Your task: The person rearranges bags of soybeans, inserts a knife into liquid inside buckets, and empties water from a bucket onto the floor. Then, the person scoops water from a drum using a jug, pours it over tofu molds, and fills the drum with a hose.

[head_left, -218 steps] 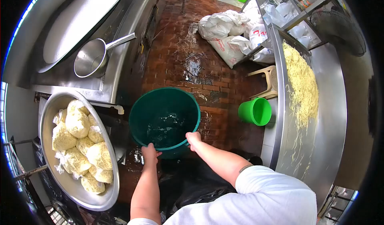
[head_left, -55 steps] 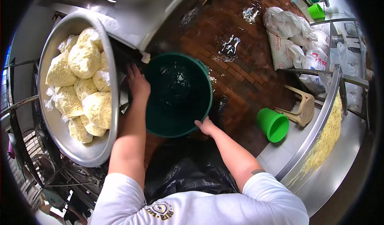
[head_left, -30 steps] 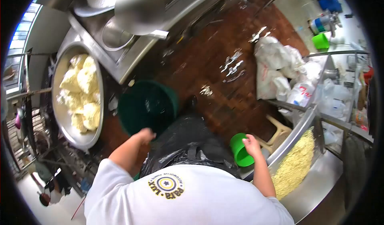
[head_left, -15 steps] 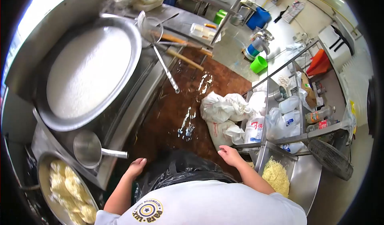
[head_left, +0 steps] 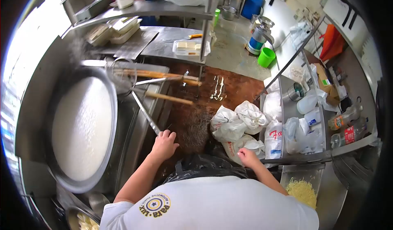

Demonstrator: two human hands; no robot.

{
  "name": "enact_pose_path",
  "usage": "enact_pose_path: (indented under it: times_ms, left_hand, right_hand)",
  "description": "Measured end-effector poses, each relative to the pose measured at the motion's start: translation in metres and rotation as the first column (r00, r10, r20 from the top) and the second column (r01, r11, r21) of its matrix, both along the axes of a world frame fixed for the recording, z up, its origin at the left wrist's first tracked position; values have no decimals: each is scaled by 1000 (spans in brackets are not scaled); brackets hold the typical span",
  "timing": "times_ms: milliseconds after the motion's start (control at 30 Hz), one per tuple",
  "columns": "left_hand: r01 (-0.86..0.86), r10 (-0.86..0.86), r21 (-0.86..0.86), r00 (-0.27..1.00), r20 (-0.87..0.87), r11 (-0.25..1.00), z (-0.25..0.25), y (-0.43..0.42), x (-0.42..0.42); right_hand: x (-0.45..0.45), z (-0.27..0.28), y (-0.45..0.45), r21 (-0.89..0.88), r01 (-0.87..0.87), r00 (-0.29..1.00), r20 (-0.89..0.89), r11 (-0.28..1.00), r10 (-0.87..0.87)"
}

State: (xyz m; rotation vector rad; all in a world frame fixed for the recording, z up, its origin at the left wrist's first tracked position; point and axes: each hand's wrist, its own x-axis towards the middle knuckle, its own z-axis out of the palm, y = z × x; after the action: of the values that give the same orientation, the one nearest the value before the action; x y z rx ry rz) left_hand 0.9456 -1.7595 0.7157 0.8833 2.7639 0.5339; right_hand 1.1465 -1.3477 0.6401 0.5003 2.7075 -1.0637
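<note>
My left hand (head_left: 163, 145) is stretched forward at the stove's front edge. Its fingers are extended and its fingertips meet the end of a long metal handle (head_left: 144, 112). That handle slants up to the rim of a big wok (head_left: 115, 119) of whitish, steaming liquid (head_left: 84, 127). At the rim it lies among a round mesh strainer (head_left: 121, 75) and wooden handles (head_left: 168, 98); which head it belongs to is unclear. My right hand (head_left: 247, 156) hangs with curled fingers and holds nothing visible. Beside it are knotted white plastic bags (head_left: 234, 125).
Noodles (head_left: 301, 192) fill a metal bin at lower right. A shelf unit (head_left: 286, 93) with bottles and bags stands right. A steel counter (head_left: 163, 35) holds a plastic tray (head_left: 191, 48) of white blocks. The brown floor (head_left: 206, 76) looks wet. A saucepan (head_left: 98, 202) sits lower left.
My left hand has moved forward to the metal handle's end. My right hand's fingers have curled in. The view has shifted, showing more of the back counter and less of the lower-left pan.
</note>
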Motion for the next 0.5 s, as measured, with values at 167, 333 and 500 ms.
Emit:
enact_pose_path:
  times_ms: [167,333,500]
  left_hand:
    - [2,-6,-125,999,-34,992,-5,93,-98]
    - [12,-12,1,988,-154,1000,9,189,-185]
    - [-18,67,261,981,-182,965,34,246,-266]
  right_hand:
    - [-67,-13,95,57,79,995,51,995,-82]
    - [-137,-6,177,24,113,991,68,993,-114]
    - [-240,46,214,-119,208,973,-74,971,-218]
